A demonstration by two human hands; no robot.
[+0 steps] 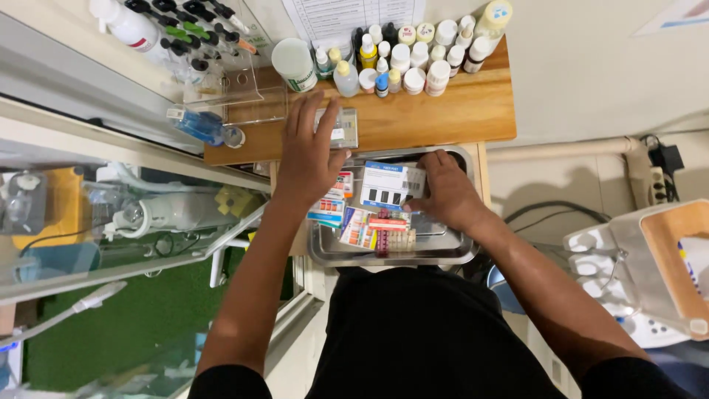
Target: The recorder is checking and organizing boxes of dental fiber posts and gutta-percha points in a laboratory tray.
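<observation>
Over the metal tray, left hand spread, right hand gripping a card.

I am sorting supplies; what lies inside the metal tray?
The metal tray holds colour cards, a white-blue card under the right hand, and small vials. Anything beneath them is hidden.

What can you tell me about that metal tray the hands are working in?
The metal tray is shallow, rectangular, round-cornered and shiny, like stainless steel. It lies flat on a small stand just below the wooden shelf, in front of the person. It holds colour chart cards, a white and blue card and a strip of small vials. The right hand rests inside it on the white and blue card; the left hand reaches across its upper left corner.
</observation>
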